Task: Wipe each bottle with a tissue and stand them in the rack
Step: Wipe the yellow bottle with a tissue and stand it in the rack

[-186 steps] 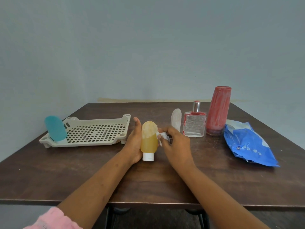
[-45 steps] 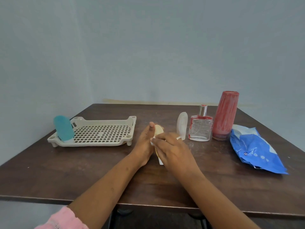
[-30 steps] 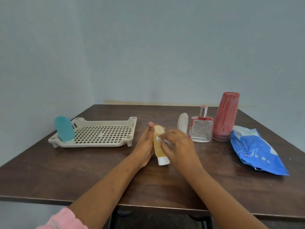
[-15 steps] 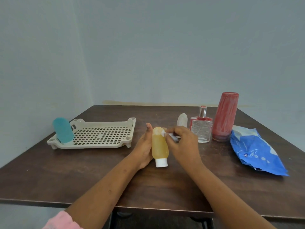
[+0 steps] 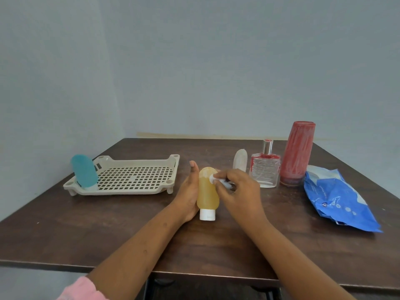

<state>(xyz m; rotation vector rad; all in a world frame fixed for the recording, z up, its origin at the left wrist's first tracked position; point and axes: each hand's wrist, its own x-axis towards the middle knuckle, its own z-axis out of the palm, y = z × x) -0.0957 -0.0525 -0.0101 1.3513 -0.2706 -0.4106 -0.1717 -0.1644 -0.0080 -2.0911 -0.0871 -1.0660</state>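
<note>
Since one second ago the yellow bottle (image 5: 207, 194) has turned from edge-on and leaning to broad face forward. It stands cap-down on the table (image 5: 86, 230), near the centre and slightly toward the near edge.

1. Left hand (image 5: 188, 195): cups the bottle's left side, with the thumb upright along its edge and the fingers passing behind it, out of sight.
2. Right hand (image 5: 238, 191): fingers curled, pinching a small white tissue (image 5: 213, 178) and pressing it against the bottle's upper right shoulder.

Edges and room:
- Both forearms cross the near table edge; a pink sleeve (image 5: 82, 289) shows at the bottom left.
- Bare wood shows between the rack (image 5: 129, 176) and the left hand, and in a wide band along the near edge.
- The rack's left end lies near the left table edge.

Containers:
- The beige rack holds one blue bottle (image 5: 84, 171), cap-down and slightly tilted at its near-left corner; open grid shows across the remainder.
- Right of the hands a white bottle (image 5: 239, 159), a glass perfume bottle (image 5: 265, 173) and a tall red bottle (image 5: 297, 152) stand in a row, just beside one another.
- A blue packet (image 5: 337, 202) lies flat near the right edge; its contents cannot be seen.
</note>
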